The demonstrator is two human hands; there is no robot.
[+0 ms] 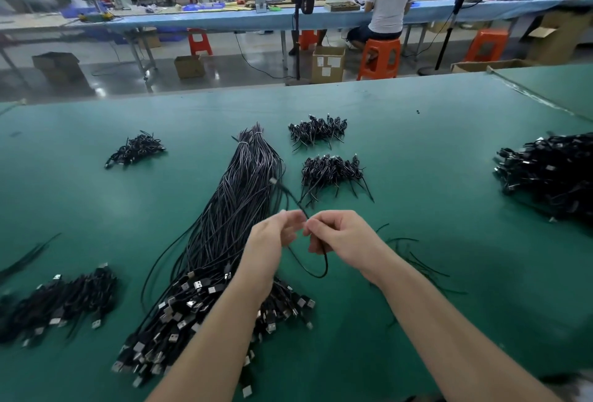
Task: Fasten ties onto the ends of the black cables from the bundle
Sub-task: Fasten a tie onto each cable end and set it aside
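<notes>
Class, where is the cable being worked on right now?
In the head view, centre: the cable is pinched between the left hand and right hand, just right of the bundle.

I see my table (417, 177) is green, the cable bundle (231, 209) black with silver plugs (179, 311), and the stools (380, 58) orange.

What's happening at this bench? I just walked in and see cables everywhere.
A person is working a single black cable with both hands over a green table. The left hand and right hand pinch it where it loops. The big cable bundle lies beneath, with smaller coiled piles beyond.
</notes>
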